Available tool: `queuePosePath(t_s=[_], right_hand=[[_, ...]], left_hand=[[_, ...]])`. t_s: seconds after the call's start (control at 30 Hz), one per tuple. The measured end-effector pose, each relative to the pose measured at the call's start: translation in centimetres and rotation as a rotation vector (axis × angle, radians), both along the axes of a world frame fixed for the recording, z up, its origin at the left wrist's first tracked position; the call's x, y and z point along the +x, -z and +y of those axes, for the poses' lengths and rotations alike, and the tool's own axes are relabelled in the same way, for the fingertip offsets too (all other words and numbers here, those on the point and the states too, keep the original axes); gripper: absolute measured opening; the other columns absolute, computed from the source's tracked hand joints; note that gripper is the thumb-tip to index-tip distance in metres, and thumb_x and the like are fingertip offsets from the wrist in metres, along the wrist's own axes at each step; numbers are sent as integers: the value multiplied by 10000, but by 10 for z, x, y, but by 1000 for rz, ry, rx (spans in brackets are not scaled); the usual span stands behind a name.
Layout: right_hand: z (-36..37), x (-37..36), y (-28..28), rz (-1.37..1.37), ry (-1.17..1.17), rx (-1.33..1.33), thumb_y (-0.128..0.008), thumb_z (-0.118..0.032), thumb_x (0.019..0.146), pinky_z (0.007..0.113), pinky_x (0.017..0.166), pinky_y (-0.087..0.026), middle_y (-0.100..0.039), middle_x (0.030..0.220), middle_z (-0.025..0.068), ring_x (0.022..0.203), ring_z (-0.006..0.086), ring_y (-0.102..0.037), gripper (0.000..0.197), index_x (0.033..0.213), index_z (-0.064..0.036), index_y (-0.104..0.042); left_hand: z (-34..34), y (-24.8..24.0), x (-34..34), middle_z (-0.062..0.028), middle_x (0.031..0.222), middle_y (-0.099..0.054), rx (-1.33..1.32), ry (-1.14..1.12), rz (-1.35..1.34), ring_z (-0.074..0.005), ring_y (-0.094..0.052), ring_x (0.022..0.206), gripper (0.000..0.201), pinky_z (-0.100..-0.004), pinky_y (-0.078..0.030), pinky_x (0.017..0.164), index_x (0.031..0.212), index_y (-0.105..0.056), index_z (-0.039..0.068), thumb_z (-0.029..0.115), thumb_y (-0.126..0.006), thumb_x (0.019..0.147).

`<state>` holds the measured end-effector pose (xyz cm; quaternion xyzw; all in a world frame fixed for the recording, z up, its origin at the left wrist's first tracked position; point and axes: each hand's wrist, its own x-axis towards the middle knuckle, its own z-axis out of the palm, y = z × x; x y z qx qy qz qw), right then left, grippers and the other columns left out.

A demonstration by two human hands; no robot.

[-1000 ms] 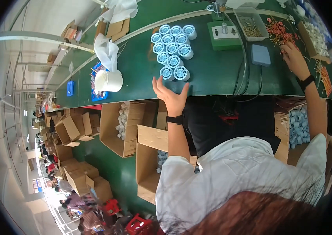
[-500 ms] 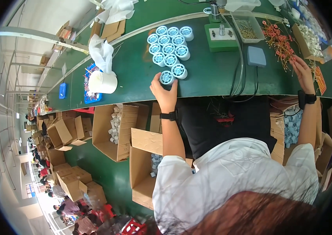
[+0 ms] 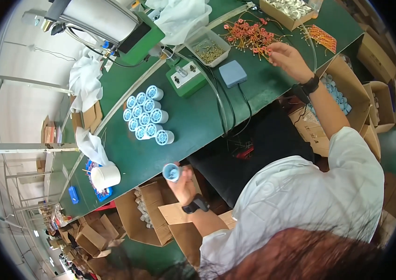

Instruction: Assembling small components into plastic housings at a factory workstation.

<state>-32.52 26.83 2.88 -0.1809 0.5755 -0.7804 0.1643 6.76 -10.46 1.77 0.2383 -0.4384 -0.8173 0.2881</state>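
Note:
My left hand (image 3: pixel 185 187) is closed round a light blue plastic cylinder (image 3: pixel 171 173), held just off the near table edge with its hollow end showing. Several matching light blue cylinders (image 3: pixel 145 118) stand grouped on the green table, their spoked ends up. At the far right, my right hand (image 3: pixel 290 60) pinches at the near edge of a pile of red parts with thin wire leads (image 3: pixel 249 35). A red part seems to be between its fingertips, though the fingers partly hide it.
A green press (image 3: pixel 186 77) stands behind the cylinders, beside a clear tray of small brass-coloured pieces (image 3: pixel 209 51). A grey-blue pedal-like box (image 3: pixel 233 73) trails a cable over the edge. To the left is a white tub (image 3: pixel 106 177). Cardboard boxes (image 3: pixel 149 224) stand below.
My left hand has lifted one cylinder from the group, moved it toward me and turned it to show its hollow end. My right hand stays at the red parts. The view has turned rightward.

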Motion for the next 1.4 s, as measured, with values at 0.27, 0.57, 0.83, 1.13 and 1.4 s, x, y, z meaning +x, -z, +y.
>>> queuePosePath(t_s=[0.27,0.57,0.83,1.13,1.4], right_hand=[[-22,22,-31,288,-180,147,-692,-78,958,273,787,-537,-703,1097,66,914,129,-658,281,1230,-17,-652],[-28,111,-86,176,-459,-41,-722,-12,939,296,881,-563,-713,1111,90,1002,142,-682,223,1158,12,-689],[-24,153,-54,39,-261,166,-752,-29,923,284,859,-582,-734,1035,81,945,144,-711,200,1110,24,-704],[-43,159,-52,261,-114,336,-769,-41,906,270,826,-585,-750,977,82,897,150,-734,201,1085,31,-710],[-48,162,-68,125,-212,159,-790,-28,868,251,670,-553,-716,882,71,753,127,-692,175,1026,13,-724]], left_hand=[[75,-19,-61,-130,1172,-619,-241,283,-115,-270,-687,1013,661,-362,-583,825,1299,-530,39,-42,-837,720],[143,-48,-115,-215,1682,-263,13,791,345,-366,-280,1539,915,-461,-218,1238,1570,-377,70,280,-787,779],[150,-50,-112,-137,1672,-304,33,528,203,-285,-332,1504,982,-429,-330,1163,1595,-345,22,269,-775,747],[136,-31,-92,-143,1580,-430,-433,360,11,-247,-462,1395,882,-354,-444,1050,1519,-443,12,123,-841,740],[110,-17,-80,-146,1223,-592,-905,193,-278,-294,-572,1144,585,-386,-460,980,1193,-597,35,97,-906,700]])
